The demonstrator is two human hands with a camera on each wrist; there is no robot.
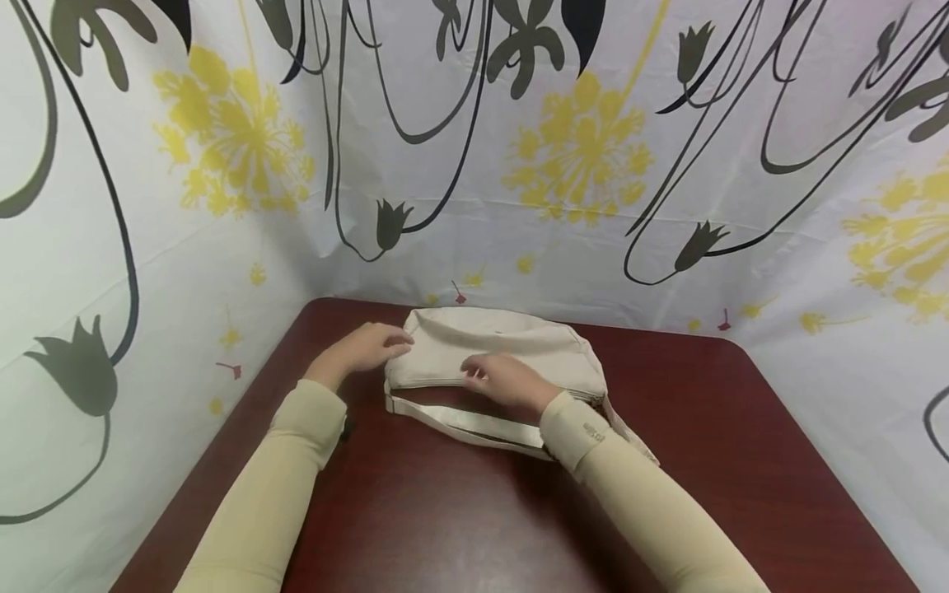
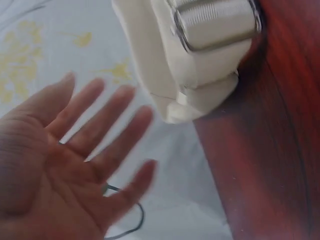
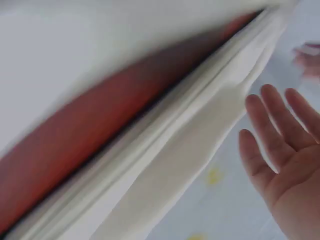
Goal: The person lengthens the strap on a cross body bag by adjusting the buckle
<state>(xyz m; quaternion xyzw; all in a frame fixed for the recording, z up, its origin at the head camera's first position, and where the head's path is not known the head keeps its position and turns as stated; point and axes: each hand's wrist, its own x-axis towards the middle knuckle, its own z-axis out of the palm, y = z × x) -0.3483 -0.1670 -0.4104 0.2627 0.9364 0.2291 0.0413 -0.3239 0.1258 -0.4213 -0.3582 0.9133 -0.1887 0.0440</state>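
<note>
A cream fabric shoulder bag (image 1: 534,350) lies on the dark red table, with its zipped edge facing the person. Its strap (image 1: 474,424) loops out toward the near side. At the bag's left end is my left hand (image 1: 363,347), fingers spread and relaxed in the left wrist view, holding nothing. A metal buckle (image 2: 217,25) on the strap shows close by there. My right hand (image 1: 507,380) hovers over the middle of the bag's front edge. In the right wrist view its fingers (image 3: 272,125) are loosely extended, with nothing between them.
The dark red table (image 1: 415,511) has rounded far corners. Behind and beside it hangs a white cloth (image 1: 460,165) printed with yellow flowers and dark stems. Both forearms in cream sleeves (image 1: 274,486) reach across the near part of the table.
</note>
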